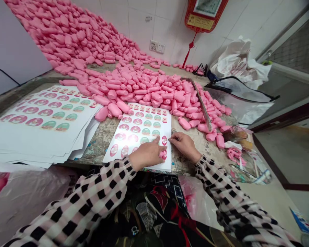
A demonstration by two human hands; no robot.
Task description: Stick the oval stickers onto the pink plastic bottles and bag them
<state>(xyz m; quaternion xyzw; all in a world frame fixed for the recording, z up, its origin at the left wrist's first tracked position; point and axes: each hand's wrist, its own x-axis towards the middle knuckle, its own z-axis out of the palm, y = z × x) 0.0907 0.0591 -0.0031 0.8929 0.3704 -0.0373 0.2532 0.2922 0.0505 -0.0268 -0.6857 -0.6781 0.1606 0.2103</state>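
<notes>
Over a stained workbench (103, 152), the left hand's (146, 154) fingers curled onto a pink soap bar (162, 155), while the right hand's (185, 145) fingertips pinched together beside an oval-label sheet (141, 127) at twelve o'clock, its print too small to read.

Two hands, one loose sheet, one stack.

One left hand (146, 154), one right hand (185, 146), one sticker sheet (141, 127), one sheet stack (36, 140), one metal strip (201, 105); pink bars (123, 85) too many to count.
</notes>
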